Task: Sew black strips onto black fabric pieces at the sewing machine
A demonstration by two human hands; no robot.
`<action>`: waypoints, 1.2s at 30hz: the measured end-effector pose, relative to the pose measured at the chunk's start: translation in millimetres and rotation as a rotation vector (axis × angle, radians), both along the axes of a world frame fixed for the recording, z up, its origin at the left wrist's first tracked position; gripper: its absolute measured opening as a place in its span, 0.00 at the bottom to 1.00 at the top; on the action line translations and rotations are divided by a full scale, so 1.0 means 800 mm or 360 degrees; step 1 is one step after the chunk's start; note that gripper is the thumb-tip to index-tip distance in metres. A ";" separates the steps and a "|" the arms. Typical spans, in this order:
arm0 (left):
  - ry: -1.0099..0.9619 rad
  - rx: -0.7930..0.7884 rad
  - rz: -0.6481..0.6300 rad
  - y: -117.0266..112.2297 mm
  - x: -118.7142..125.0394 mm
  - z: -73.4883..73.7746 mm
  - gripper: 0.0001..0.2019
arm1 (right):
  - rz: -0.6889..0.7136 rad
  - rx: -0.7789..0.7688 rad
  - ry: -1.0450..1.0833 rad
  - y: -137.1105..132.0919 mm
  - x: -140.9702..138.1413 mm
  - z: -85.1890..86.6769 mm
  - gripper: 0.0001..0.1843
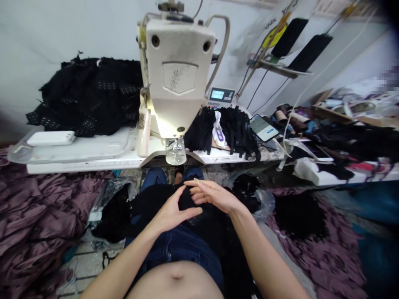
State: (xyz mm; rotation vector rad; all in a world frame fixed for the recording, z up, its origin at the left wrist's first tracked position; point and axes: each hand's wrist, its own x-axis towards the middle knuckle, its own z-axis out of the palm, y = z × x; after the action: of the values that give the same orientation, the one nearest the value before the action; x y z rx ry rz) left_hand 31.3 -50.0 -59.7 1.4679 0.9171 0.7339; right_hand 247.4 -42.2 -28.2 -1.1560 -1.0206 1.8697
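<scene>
A black cloth piece [162,203] lies bunched across my lap, over blue denim jeans [177,249]. My left hand [173,214] rests on it with thumb and fingers spread apart. My right hand [212,195] lies just above, its fingers stretched over the cloth towards my left hand. Neither hand clearly grips the cloth. Straight ahead stands a cream sewing machine head [176,70], with its clear-guarded needle area [175,151] at the table edge, beyond my hands.
Black fabric [90,97] is heaped on the white sewing table [84,166], left of the machine, and black strips [237,131] hang at its right. A phone [263,128] lies nearby. Purple cloth [40,207] covers the floor on both sides, with plastic bags of black pieces [263,203] beside me.
</scene>
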 end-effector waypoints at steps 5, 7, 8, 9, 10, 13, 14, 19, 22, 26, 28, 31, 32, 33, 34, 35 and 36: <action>-0.0237 -0.0571 0.0226 -0.001 -0.034 -0.027 0.28 | -0.0096 0.0006 0.0153 0.013 -0.021 -0.021 0.32; -0.0293 -0.0702 0.0230 -0.007 -0.054 -0.038 0.24 | -0.0110 0.0062 0.0090 0.019 -0.028 -0.044 0.28; -0.0315 -0.0741 0.0241 -0.011 -0.062 -0.041 0.22 | -0.0099 0.0109 0.0039 0.021 -0.031 -0.056 0.27; -0.0350 -0.0791 0.0256 -0.015 -0.071 -0.044 0.21 | -0.0086 0.0176 -0.0030 0.023 -0.036 -0.068 0.26; -0.0396 -0.0848 0.0278 -0.018 -0.078 -0.045 0.21 | -0.0073 0.0268 -0.0117 0.024 -0.040 -0.080 0.24; -0.0584 -0.1003 0.0396 -0.025 -0.098 -0.047 0.19 | 0.0005 0.0627 -0.0467 0.021 -0.053 -0.104 0.18; -0.0654 -0.1033 0.0457 -0.026 -0.103 -0.047 0.18 | 0.0054 0.0735 -0.0586 0.019 -0.058 -0.109 0.18; -0.0916 -0.1102 0.0692 -0.023 -0.127 -0.049 0.16 | 0.0176 0.1150 -0.0912 0.009 -0.087 -0.116 0.06; -0.1048 -0.1009 0.0792 -0.019 -0.131 -0.046 0.31 | 0.0146 0.1122 -0.0857 0.010 -0.102 -0.106 0.13; -0.0640 -0.0401 0.1021 -0.016 -0.121 -0.039 0.26 | 0.0238 0.0827 -0.0662 0.016 -0.095 -0.066 0.22; -0.0306 -0.0098 0.0872 -0.013 -0.110 -0.032 0.23 | 0.0322 0.0767 -0.0546 0.018 -0.082 -0.037 0.24; -0.0118 0.0086 0.0328 -0.007 -0.084 -0.016 0.29 | 0.0498 0.0772 -0.0495 0.020 -0.056 0.009 0.25; -0.0111 0.0099 0.0176 -0.004 -0.073 -0.009 0.30 | 0.0563 0.0780 -0.0495 0.020 -0.047 0.024 0.25; -0.0109 0.0098 0.0072 -0.001 -0.061 0.000 0.29 | 0.0618 0.0787 -0.0497 0.021 -0.038 0.038 0.24; -0.0110 0.0081 0.0011 0.001 -0.049 0.010 0.24 | 0.0656 0.0793 -0.0497 0.022 -0.029 0.050 0.24; -0.0114 0.0042 -0.0017 0.004 -0.038 0.020 0.18 | 0.0669 0.0798 -0.0500 0.023 -0.021 0.062 0.23; -0.0123 -0.0013 -0.0029 0.006 -0.027 0.030 0.15 | 0.0658 0.0796 -0.0510 0.024 -0.012 0.071 0.23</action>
State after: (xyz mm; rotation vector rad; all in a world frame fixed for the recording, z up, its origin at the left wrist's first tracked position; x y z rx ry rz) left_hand 9.6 -45.2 -35.5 1.4291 0.8458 0.7673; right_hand 238.0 -22.9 28.4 -1.0046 -1.9008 1.5957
